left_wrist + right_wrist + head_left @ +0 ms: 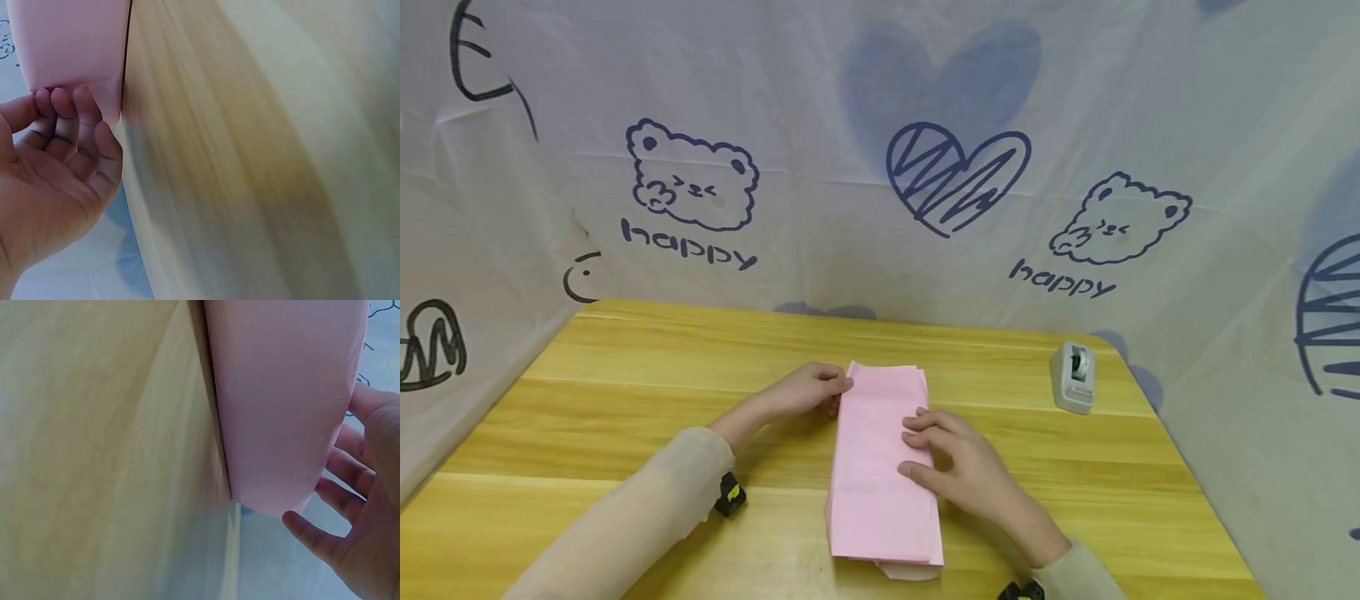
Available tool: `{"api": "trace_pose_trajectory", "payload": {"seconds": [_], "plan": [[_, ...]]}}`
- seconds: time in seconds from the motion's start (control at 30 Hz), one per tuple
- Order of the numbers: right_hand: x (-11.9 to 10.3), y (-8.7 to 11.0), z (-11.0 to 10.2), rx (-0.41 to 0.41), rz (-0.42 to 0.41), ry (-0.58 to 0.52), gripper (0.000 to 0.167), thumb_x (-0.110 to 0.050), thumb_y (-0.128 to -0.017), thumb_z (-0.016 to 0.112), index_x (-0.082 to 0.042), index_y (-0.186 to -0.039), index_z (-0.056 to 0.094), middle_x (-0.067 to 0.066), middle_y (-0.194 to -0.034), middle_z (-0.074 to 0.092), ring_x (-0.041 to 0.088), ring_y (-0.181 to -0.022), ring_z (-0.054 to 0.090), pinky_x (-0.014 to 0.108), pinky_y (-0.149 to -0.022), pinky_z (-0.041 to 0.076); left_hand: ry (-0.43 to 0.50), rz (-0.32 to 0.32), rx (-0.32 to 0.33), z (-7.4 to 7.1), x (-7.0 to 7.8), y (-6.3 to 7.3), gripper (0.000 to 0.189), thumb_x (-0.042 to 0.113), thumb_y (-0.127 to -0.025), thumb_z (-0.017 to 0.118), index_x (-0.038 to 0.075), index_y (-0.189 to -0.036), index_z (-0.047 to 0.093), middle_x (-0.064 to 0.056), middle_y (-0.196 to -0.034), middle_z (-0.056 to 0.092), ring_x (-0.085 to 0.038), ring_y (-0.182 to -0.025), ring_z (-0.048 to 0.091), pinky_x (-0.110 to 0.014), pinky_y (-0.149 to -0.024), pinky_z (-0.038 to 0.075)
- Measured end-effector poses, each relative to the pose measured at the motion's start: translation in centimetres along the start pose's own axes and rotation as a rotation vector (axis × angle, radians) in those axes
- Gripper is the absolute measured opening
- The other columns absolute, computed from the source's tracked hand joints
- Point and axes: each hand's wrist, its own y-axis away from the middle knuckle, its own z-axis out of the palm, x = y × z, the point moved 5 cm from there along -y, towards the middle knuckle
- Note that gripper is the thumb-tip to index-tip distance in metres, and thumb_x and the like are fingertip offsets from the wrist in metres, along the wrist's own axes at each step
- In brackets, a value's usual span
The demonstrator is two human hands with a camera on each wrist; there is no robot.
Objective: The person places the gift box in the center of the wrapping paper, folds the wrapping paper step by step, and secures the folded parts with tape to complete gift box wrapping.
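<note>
A long box-like package in pink paper (880, 467) lies on the table in front of me, its far end facing the back curtain. Loose paper layers stick out at its near end. At the far left corner, my left hand (811, 390) pinches the paper edge between thumb and fingertips; the left wrist view shows the other fingers of this hand (69, 150) bent beside the package's end. My right hand (966, 467) rests on the right long edge with fingers spread, fingertips on the top face. In the right wrist view, the package's tall pink side (281, 412) stands beside the hand.
A grey tape dispenser (1073, 377) stands at the back right of the wooden table (647, 375). A white curtain (820, 225) with printed bears and hearts hangs behind the table and along its sides.
</note>
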Motion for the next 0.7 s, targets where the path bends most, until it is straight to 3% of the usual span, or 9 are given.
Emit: {"api": "trace_pose_trajectory", "payload": {"seconds": [0.33, 0.7], "plan": [[-0.1, 0.0, 0.0, -0.001, 0.001, -0.003, 0.040, -0.036, -0.090, 0.082, -0.010, -0.120, 0.077, -0.008, -0.135, 0.066, 0.019, -0.140, 0.052, 0.046, -0.117, 0.041, 0.003, 0.005, 0.032, -0.3, 0.1, -0.3, 0.033, 0.025, -0.110, 0.051, 0.001, -0.086, 0.057, -0.008, -0.073, 0.056, -0.022, -0.069, 0.054, -0.030, -0.064, 0.047], [0.1, 0.1, 0.1, -0.001, -0.006, 0.015, 0.041, -0.037, -0.091, 0.081, -0.011, -0.121, 0.077, -0.010, -0.136, 0.065, 0.018, -0.141, 0.052, 0.045, -0.117, 0.041, -0.002, 0.028, 0.073, -0.9, 0.1, -1.9, 0.027, 0.020, -0.108, 0.051, 0.004, -0.089, 0.060, -0.012, -0.077, 0.058, -0.025, -0.072, 0.059, -0.035, -0.066, 0.054]]}}
